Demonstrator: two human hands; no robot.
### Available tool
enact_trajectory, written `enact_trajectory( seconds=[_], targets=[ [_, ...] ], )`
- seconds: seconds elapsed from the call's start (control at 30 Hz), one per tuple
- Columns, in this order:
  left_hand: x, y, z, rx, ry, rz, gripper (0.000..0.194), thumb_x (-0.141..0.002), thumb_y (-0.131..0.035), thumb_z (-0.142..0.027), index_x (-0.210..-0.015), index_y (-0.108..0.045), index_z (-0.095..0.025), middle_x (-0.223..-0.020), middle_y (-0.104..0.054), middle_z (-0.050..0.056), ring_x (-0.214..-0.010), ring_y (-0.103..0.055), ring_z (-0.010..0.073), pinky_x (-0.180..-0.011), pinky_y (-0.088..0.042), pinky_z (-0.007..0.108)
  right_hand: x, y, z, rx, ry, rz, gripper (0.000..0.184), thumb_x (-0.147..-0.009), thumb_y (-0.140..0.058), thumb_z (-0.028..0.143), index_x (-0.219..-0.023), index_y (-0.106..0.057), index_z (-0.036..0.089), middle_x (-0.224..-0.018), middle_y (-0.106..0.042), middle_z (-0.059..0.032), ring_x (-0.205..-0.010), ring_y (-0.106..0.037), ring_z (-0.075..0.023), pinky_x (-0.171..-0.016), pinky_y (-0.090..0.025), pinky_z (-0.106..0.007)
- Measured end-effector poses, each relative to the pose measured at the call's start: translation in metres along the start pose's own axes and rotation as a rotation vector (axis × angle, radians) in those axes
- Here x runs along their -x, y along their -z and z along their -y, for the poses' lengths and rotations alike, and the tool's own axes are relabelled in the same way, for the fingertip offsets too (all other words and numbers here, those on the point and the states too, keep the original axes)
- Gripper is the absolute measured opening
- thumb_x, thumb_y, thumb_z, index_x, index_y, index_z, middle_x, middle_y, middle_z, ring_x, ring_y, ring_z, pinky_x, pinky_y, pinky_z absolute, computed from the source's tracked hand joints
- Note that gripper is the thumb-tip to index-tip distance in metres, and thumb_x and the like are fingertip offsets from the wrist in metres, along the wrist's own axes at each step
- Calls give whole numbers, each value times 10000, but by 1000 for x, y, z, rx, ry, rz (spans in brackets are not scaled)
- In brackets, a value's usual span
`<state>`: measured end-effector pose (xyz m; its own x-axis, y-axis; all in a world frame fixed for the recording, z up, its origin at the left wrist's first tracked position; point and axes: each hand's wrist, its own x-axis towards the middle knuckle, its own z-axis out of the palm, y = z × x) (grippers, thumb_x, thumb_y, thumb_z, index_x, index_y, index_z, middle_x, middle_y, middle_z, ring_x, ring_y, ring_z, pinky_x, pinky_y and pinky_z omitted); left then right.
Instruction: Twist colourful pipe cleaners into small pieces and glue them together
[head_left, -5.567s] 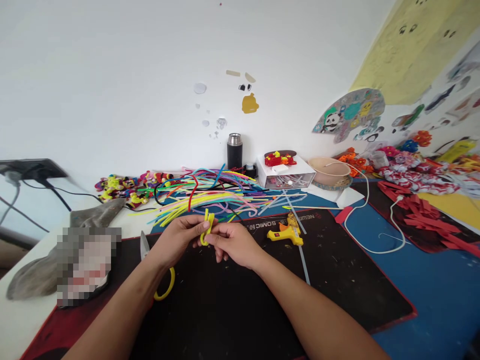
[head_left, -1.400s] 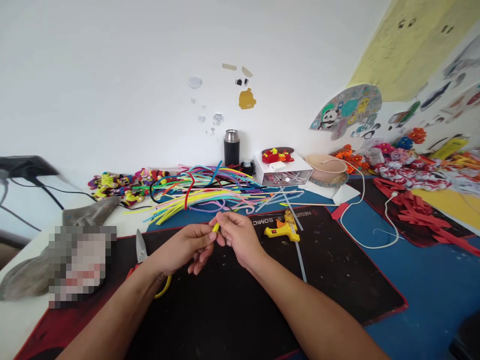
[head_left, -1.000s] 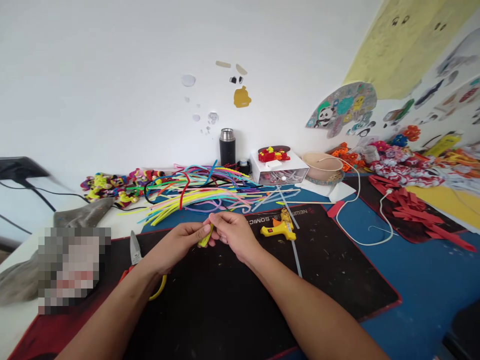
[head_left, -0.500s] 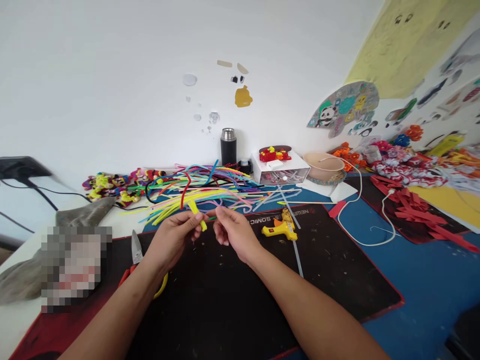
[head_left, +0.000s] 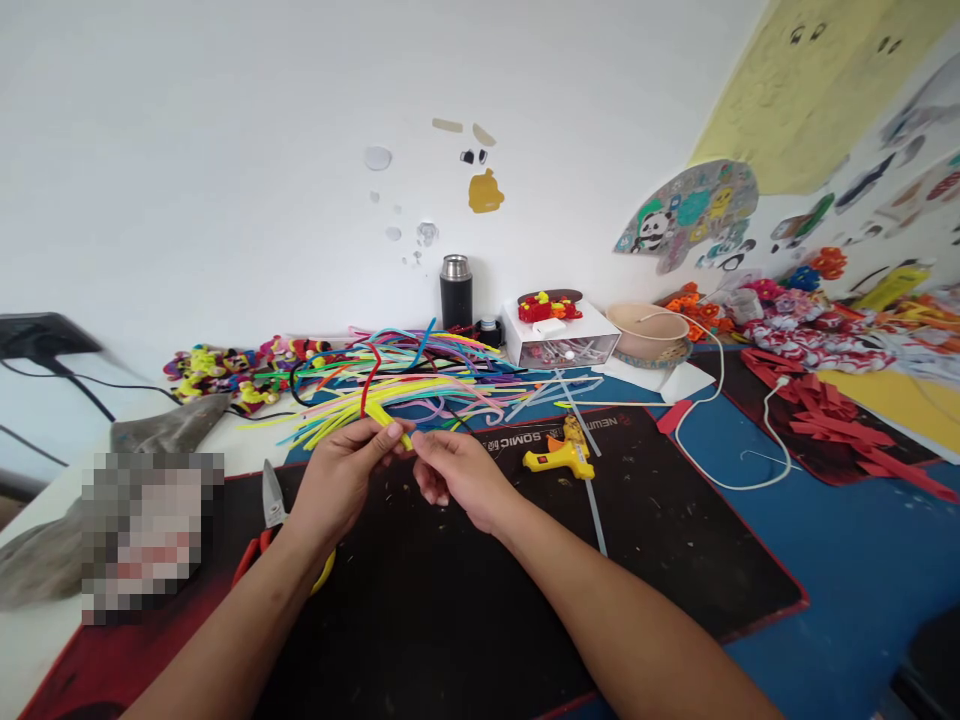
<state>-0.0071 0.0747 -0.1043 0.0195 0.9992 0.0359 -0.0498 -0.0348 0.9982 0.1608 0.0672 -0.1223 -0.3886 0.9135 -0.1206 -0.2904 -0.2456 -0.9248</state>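
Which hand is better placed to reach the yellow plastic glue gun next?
Right, probably: the right hand, at one end of the yellow fuzzy bundle, is nearer the glue gun; the left hand pinches that bundle, farther off.

blue table (head_left: 847, 530) | black mat (head_left: 450, 620) | coloured pipe cleaners (head_left: 390, 392) | white box (head_left: 592, 325) | white cable (head_left: 739, 487)

Our left forearm (head_left: 232, 625), toward seven o'clock, is bare up to the wrist, with a small dark spot (head_left: 278, 599) on its upper side. Our right forearm (head_left: 622, 605), toward five o'clock, is just as bare and tapers to a narrower wrist. Our left hand (head_left: 345, 465) and right hand (head_left: 463, 475) are bare too.
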Motion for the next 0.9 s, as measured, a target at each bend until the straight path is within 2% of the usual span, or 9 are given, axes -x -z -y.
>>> enact_trajectory(
  seconds=[0.2,0.37,0.53,0.73,0.9],
  targets=[
    [-1,0,4,-116,-46,16,358,-787,-853,-537,-739,-799,-186,-750,-722,34,-696,-539,162,-649,-425,268,-1,0,1,-52,-11,-5,525,-769,-812,680,-825,-657,181,-573,-556,58,-437,-467,-76,-397,-243,-221],
    [-2,-1,5,-92,-64,-6,359,-751,-879,-528,-707,-785,-184,-696,-677,22,-684,-515,161,-643,-411,268,-2,0,2,-71,5,-61,508,-699,-875,630,-775,-654,179,-557,-544,64,-433,-453,-72,-407,-255,-221],
    [-2,-4,6,-14,-7,-20,408,-701,-903,-569,-743,-798,-177,-735,-719,46,-674,-541,164,-614,-416,261,-2,2,0,-31,27,-85,443,-778,-816,591,-795,-674,172,-551,-568,55,-415,-456,-73,-401,-257,-227],
    [-3,-2,13,-61,-49,-21,388,-780,-869,-535,-696,-759,-173,-675,-645,8,-659,-508,141,-618,-397,248,-4,1,-4,62,82,-86,369,-845,-758,537,-815,-654,184,-538,-581,60,-393,-464,-77,-389,-271,-220],
    [-2,-5,15,-20,-37,-32,339,-789,-868,-508,-770,-797,-178,-686,-655,6,-658,-501,143,-617,-399,252,-3,0,-4,130,117,-73,346,-894,-710,526,-836,-640,192,-536,-589,61,-379,-468,-79,-403,-299,-220]
  ],
)
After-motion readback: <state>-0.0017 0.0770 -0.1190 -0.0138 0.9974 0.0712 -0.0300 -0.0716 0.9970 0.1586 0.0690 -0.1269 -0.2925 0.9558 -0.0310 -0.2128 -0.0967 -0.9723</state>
